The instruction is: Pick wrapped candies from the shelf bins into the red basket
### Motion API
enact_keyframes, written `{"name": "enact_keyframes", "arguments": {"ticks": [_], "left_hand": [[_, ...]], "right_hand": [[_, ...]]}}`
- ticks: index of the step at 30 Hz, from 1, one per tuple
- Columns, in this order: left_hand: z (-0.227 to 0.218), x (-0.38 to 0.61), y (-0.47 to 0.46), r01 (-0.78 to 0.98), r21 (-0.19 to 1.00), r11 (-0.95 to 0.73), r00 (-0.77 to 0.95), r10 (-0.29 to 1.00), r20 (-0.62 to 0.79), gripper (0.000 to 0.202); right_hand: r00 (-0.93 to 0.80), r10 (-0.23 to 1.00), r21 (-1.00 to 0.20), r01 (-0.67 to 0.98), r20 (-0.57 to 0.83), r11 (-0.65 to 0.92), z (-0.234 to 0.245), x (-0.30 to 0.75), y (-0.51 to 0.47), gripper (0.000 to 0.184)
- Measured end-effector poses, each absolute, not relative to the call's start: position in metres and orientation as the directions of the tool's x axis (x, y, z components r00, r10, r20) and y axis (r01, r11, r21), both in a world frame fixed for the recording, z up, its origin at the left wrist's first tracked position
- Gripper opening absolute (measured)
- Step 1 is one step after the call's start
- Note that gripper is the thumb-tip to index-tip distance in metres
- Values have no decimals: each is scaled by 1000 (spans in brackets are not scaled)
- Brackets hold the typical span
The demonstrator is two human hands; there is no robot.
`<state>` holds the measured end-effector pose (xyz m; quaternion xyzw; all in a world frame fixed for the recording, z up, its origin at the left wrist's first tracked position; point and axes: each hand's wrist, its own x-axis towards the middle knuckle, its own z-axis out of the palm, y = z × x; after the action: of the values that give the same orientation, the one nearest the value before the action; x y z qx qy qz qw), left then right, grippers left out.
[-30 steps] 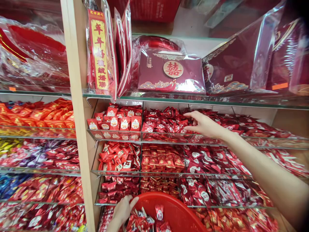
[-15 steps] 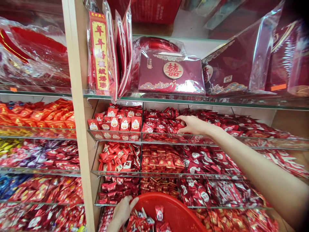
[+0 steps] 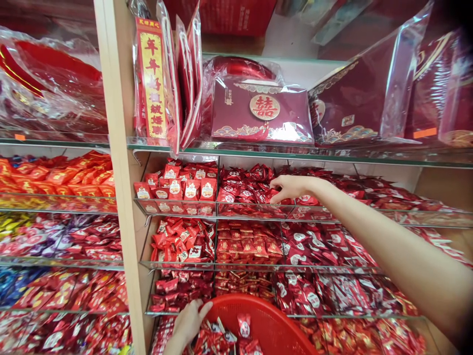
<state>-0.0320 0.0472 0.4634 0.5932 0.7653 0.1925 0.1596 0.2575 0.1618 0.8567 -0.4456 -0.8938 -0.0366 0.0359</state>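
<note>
My left hand [image 3: 187,321] is closed on the left side of a red plastic basket [image 3: 275,315], its thumb lying along the rim. Inside the basket lie small wrapped candies [image 3: 216,340] in red and white. My right hand [image 3: 291,187] reaches into the upper candy shelf, fingers bent around dark red wrapped candies [image 3: 246,190] with white round labels. Its fingertips are partly hidden among the wrappers. Left of that compartment, brighter red packets [image 3: 191,189] stand in rows behind the clear shelf front.
Several tiers of divided shelves hold wrapped candies; a wooden upright [image 3: 120,148] separates the left bay, with orange packets [image 3: 59,175]. Above my right hand, a glass shelf [image 3: 236,150] carries a maroon gift box [image 3: 262,111] and plastic-wrapped red goods [image 3: 190,74]. Clear shelf fronts [image 3: 251,211] stand before the candies.
My right hand has shifted slightly, and its fingers curl in a little more among the dark red candies. My left hand and the basket stay where they were.
</note>
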Motion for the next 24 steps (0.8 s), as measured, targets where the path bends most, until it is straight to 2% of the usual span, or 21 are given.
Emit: {"name": "enact_keyframes", "arguments": {"ticks": [6,15,22,24], "left_hand": [[459,-33,49,849,485,208,-238,971,1,50],[456,-34,51,855,480,195,-226,974,6,51],[458,-34,51,855,478,200,-228,974,0,51],[460,-33,50,859,470,202,-225,974,-6,51]], "right_hand": [[-603,794,-30,795,77,606,854,260,168,44],[-625,766,5,775,152,631,852,266,165,43],[-599,783,-51,788,167,614,853,266,161,66],[-601,786,-38,791,142,611,854,266,162,64]]}}
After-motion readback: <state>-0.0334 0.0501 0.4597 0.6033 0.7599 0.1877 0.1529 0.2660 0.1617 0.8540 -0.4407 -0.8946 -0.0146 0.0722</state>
